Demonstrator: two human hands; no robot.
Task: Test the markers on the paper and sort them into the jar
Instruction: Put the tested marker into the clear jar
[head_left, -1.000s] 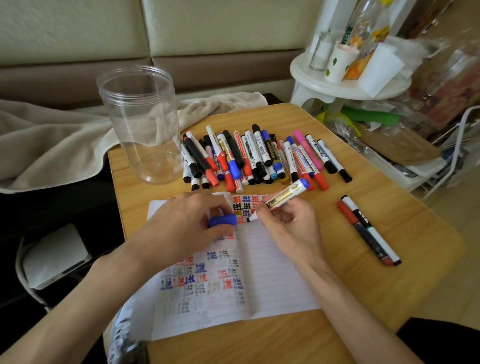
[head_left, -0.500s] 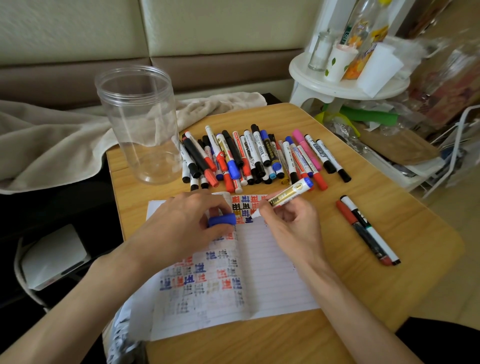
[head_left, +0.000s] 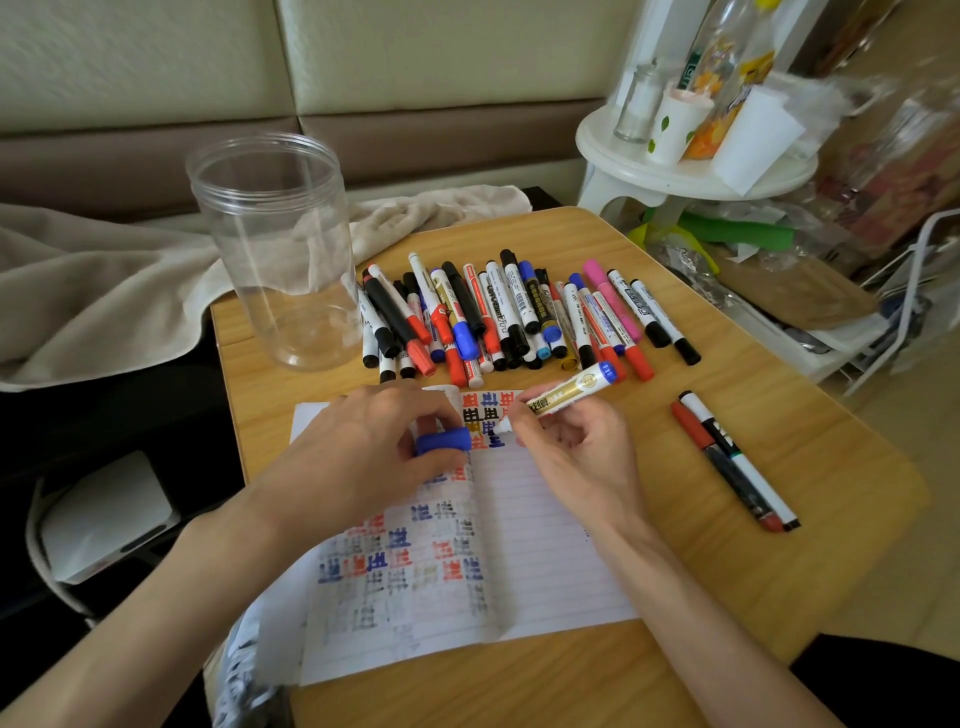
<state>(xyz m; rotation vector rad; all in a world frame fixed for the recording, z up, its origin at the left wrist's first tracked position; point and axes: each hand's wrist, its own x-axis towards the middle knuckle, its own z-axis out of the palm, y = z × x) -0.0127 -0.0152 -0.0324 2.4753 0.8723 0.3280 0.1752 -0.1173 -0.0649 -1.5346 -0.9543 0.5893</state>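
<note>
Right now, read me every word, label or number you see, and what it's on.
None reads clearly.
On the gold marker in the right hand: label blurred.
On the marker pile: print too small.
On the paper: repeated grid-like test marks, no words.
On the bottle: label blurred.

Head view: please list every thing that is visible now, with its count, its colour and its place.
jar: one, clear, table's back left.
marker pile: many, exact count unclear; black, red, blue, pink; behind the paper.
separate markers: two, one red, one white and black; table's right.
paper: one, white, lined, with coloured test marks; table's front middle.
table: one, light wood.
cloth: one, beige, left of table.
stand: one, white, back right, carrying bottles and cups.
gold marker: one, uncapped, tip at paper.
blue cap: one, over paper.
left hand: holds blue cap.
right hand: holds gold marker.
</note>
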